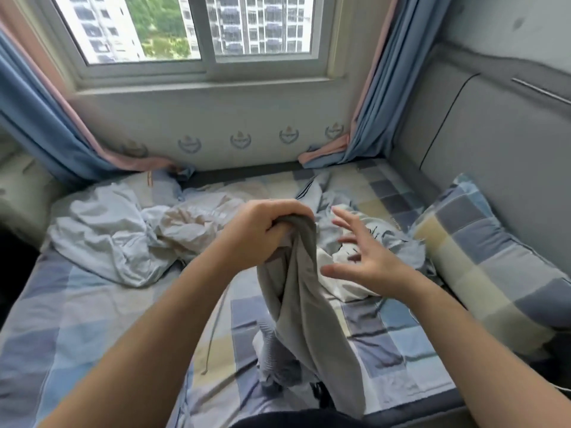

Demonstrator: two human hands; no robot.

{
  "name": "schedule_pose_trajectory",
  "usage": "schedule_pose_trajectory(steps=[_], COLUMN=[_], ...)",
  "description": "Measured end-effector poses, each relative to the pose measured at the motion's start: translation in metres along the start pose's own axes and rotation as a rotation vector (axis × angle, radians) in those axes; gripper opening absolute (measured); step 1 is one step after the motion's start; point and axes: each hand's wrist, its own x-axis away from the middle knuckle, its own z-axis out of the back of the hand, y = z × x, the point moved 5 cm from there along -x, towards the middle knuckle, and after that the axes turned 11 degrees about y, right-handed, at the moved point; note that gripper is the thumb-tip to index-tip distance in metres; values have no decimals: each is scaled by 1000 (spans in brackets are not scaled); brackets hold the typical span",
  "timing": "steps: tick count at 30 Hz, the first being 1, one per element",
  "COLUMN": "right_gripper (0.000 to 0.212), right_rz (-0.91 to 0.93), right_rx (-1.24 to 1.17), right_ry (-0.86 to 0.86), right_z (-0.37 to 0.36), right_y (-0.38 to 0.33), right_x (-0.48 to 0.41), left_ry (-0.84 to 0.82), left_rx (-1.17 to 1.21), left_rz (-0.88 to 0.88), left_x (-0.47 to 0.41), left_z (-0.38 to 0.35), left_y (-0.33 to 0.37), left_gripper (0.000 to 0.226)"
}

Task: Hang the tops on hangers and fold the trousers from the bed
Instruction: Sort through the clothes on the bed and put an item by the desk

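Note:
My left hand (262,233) grips the top of a grey garment (302,298) and holds it up over the bed (77,304). The cloth hangs down in a bunch, its ribbed end (275,350) and a thin drawstring (213,332) trailing on the checked sheet. My right hand (361,257) hovers just right of the garment with fingers spread, holding nothing. Behind the right hand lies a white top with dark line print (346,282), crumpled on the sheet. Other pale clothes (114,239) lie heaped at the left of the bed.
A checked pillow (482,257) leans at the right against the padded headboard (494,143). Blue and pink curtains (46,128) hang at both sides of the window (197,32) behind the bed. No hanger shows in view.

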Motion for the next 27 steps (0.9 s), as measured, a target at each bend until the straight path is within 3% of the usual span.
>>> schedule_pose_trajectory(steps=[4,7,10,12,16,20,23,27], right_gripper=[41,14,27,41,21,16,22,23], right_rz=[157,239,280,217,103,133,120,78], right_rx=[-77,-266,-350,-328,-224,170,145,64], right_ry=[-219,-125,-22,-79,-249,-270,-299,-18], right_z=[-9,-10,-13,-20,-46,-85,-110,-107], right_y=[-47,-68,-71,-64,-36,-1,14,16], right_x=[-30,-47,-62,-72,-83,-86,-79,-86], left_ry=[-26,68,183,271,406,493,540,590], left_rx=[-127,-167,-196,-201,-171,-156,-108,-138], left_rz=[-202,-189,-136,-69,54,74,65,132], left_x=[-22,-36,-45,-45,-39,-36,-35,-27], left_z=[25,51,79,97,121,136,142,152], left_y=[33,39,34,29,20,12,8,-14], left_gripper=[42,32,28,28,28,31,29,20])
